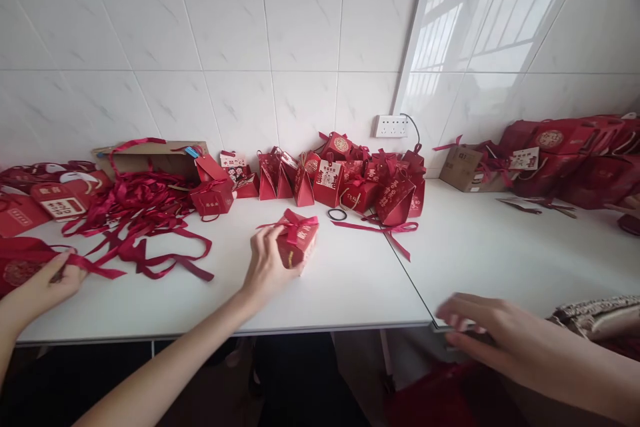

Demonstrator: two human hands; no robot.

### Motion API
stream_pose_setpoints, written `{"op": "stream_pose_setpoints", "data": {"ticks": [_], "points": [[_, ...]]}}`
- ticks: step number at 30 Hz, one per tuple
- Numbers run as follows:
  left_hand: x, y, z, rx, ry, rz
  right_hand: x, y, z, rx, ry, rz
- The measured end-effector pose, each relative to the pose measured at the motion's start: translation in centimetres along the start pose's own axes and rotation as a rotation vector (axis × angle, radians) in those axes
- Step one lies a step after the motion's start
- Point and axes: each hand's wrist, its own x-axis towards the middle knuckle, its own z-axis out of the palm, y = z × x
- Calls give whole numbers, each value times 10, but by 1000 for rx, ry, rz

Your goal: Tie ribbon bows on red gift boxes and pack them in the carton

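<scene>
Head view: left grip (pixel 267 257) clasps red box (pixel 304 243), bow (pixel 294 230) up, axis unclear; right grip (pixel 493 330) open, empty.

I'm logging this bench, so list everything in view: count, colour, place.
Held gift box: one, red, front centre
Other gift boxes: many, red, along wall
Tags: several, pale, on boxes
Ribbons: many, red, mostly left
Cartons: two, brown, left and right
Ring: one, black, centre
Socket strip: one, white, wall
Cable: one, black, beside socket strip
Tables: two, white, adjoining
Tiles: many, white, behind
Patterned item: one, brown-white, lower right
Unclear item: red, below
Co-worker's hand: one, bare, far left
Left hand: one, bare, around held box
Right hand: one, bare, right front
</scene>
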Motion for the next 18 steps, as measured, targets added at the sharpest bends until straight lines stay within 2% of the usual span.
{"op": "stream_pose_setpoints", "data": {"ticks": [1,3,5,7,8,9,10,11,12,14,16,18], "points": [[-11,17,3,-34,-4,19,8,-5,5,62,-80,-16],[-33,53,8,-164,-55,36,26,-13,16,211,-133,-21],[-54,87,6,-416,-232,111,44,-13,26,366,-53,23],[-69,111,-2,-704,-487,404,55,-4,31,502,59,125],[-71,118,-7,-777,-518,554,58,3,31,561,113,195],[-69,122,-12,-815,-498,657,60,10,30,615,158,268],[-63,123,-16,-821,-435,688,60,16,27,667,189,333],[-52,123,-18,-809,-353,633,60,22,23,720,207,383],[-37,121,-17,-793,-302,513,59,26,19,770,217,409],[-3,116,-7,-730,-302,179,59,28,13,840,234,411],[31,112,10,-656,-425,-135,61,26,9,869,250,383],[56,111,28,-649,-612,-304,66,20,8,858,255,369]]}}
